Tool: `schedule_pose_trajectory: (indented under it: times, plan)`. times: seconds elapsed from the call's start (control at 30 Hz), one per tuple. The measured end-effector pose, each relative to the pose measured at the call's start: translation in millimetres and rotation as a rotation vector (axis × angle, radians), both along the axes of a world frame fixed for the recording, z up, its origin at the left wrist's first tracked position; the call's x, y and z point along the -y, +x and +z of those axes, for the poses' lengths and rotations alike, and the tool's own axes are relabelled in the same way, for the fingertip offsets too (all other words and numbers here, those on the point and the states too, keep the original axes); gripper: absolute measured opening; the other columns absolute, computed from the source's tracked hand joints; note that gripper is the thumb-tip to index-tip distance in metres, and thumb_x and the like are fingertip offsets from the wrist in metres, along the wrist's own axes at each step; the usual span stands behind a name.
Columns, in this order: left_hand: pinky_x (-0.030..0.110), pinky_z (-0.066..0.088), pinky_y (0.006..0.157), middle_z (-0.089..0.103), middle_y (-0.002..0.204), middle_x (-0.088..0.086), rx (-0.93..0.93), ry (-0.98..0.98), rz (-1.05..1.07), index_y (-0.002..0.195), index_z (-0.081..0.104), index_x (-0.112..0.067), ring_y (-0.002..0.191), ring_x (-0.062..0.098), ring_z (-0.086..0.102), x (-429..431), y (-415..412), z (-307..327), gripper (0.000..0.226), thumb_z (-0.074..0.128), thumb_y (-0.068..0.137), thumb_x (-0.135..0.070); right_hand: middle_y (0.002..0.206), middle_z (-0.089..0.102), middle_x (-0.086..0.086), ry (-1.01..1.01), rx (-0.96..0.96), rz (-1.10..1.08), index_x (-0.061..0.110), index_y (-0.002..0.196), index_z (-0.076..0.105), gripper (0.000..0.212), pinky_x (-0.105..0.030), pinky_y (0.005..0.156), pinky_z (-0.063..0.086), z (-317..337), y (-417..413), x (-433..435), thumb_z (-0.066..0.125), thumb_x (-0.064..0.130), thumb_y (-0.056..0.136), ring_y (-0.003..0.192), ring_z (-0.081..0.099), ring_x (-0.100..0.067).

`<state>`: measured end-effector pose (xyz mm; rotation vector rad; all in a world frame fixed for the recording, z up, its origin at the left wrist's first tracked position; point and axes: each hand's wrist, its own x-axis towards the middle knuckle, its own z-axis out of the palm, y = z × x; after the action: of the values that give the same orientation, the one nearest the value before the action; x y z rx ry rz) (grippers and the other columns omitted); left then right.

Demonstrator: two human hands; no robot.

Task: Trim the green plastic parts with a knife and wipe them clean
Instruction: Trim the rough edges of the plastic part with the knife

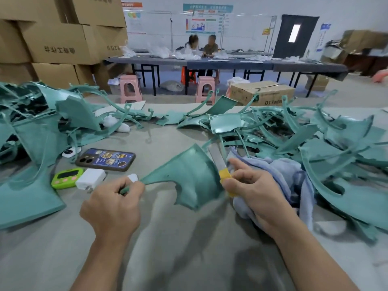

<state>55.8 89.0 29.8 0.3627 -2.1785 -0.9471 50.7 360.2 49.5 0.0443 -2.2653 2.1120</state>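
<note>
On the grey worktop [189, 248], at seven o'clock, the left hand [114, 203] curls its fingers round the narrow tip of a green plastic part [189, 177], which sits at centre. At four o'clock the right hand [255, 193] pinches a yellow-handled knife [219, 162], its blade along the part's right edge, with a blue cloth [289, 179] bunched beneath. Farther, at ten o'clock, lie a phone [106, 159], a timer [66, 177] and a charger [91, 178]. More green parts [336, 143] are heaped at three and nine.

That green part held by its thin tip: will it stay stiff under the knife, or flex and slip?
Probably light: the left hand holds the green part by one narrow tip. That thin tip likely flexes. Its glossy face may slip.
</note>
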Motion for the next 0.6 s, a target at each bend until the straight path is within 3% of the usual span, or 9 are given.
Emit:
schedule_pose_trajectory:
  times: [0.07,0.1,0.17,0.23,0.33,0.4,0.43,0.5,0.6]
  plan:
    - [0.039,0.037,0.055,0.047,0.062,0.023,-0.022,0.031,-0.013,0.053,0.049,-0.011,0.062,0.040,0.048,1.6,-0.3,2.5,0.044,0.044,0.068,-0.052,0.147,0.046,0.022,-0.027,-0.002,0.057,0.017,0.068,0.079,0.012,-0.029,0.105,0.040,1.3,1.6,2.3,0.084,0.018,0.079,0.134,0.040,0.013]
    - [0.040,0.038,0.056,0.048,0.064,0.025,-0.028,0.053,-0.023,0.052,0.049,-0.011,0.063,0.040,0.048,2.2,-0.5,3.0,0.046,0.044,0.069,-0.053,0.145,0.050,0.018,-0.058,0.016,0.072,0.015,0.068,0.078,0.011,-0.027,0.103,0.041,1.6,2.5,3.8,0.085,0.020,0.074,0.131,0.045,0.011]
    - [0.041,0.038,0.058,0.048,0.063,0.025,-0.040,0.096,-0.039,0.052,0.047,-0.009,0.065,0.039,0.048,3.1,-1.0,2.9,0.048,0.045,0.070,-0.054,0.122,0.069,-0.001,-0.153,0.099,0.111,0.008,0.071,0.078,0.017,-0.019,0.080,0.051,0.6,4.9,5.8,0.083,0.023,0.065,0.099,0.068,0.003]
    - [0.042,0.037,0.058,0.048,0.062,0.024,-0.053,0.133,-0.043,0.054,0.047,-0.007,0.066,0.038,0.048,4.3,-1.6,1.7,0.050,0.045,0.070,-0.054,0.085,0.070,-0.016,-0.227,0.183,0.146,0.002,0.073,0.076,0.018,-0.017,0.052,0.049,1.1,8.4,6.4,0.080,0.018,0.067,0.061,0.065,-0.013]
    - [0.042,0.039,0.063,0.055,0.064,0.007,-0.047,0.091,-0.018,0.060,0.060,-0.016,0.074,0.033,0.054,1.4,-3.8,1.8,0.041,0.051,0.076,-0.052,0.073,0.066,-0.018,-0.328,0.211,0.085,0.005,0.068,0.074,0.012,-0.029,0.053,0.055,2.8,9.7,9.3,0.078,0.016,0.068,0.062,0.061,-0.026]
    - [0.040,0.044,0.079,0.071,0.092,-0.004,-0.063,0.028,0.035,0.092,0.075,-0.028,0.098,0.027,0.059,-3.8,-6.6,2.0,0.025,0.060,0.083,-0.046,0.071,0.066,-0.016,-0.385,0.167,-0.060,0.008,0.067,0.074,0.012,-0.028,0.045,0.051,1.9,8.6,15.0,0.078,0.018,0.071,0.056,0.060,-0.024]
    - [0.041,0.045,0.087,0.071,0.107,-0.005,-0.094,0.035,0.038,0.110,0.074,-0.030,0.108,0.025,0.058,-7.7,-6.3,3.7,0.030,0.062,0.085,-0.042,0.069,0.065,-0.015,-0.398,0.128,-0.152,0.007,0.068,0.074,0.014,-0.024,0.038,0.044,-0.1,8.0,17.4,0.079,0.018,0.076,0.049,0.057,-0.023]
    - [0.042,0.045,0.096,0.068,0.117,-0.009,-0.189,0.083,-0.023,0.124,0.068,-0.031,0.112,0.021,0.058,-16.3,-2.5,6.0,0.042,0.061,0.084,-0.040,0.068,0.064,-0.014,-0.391,0.045,-0.312,0.006,0.075,0.074,0.014,-0.019,0.034,0.033,-5.7,7.1,19.8,0.078,0.015,0.084,0.045,0.049,-0.023]
    - [0.040,0.051,0.095,0.064,0.118,-0.022,-0.242,0.067,-0.309,0.127,0.065,-0.034,0.107,0.009,0.060,-41.5,10.9,1.6,0.046,0.061,0.082,-0.044,0.077,0.070,-0.015,-0.388,-0.079,-0.364,0.004,0.079,0.077,0.008,-0.026,0.049,0.048,-8.5,9.7,24.0,0.078,0.011,0.084,0.066,0.058,-0.024]
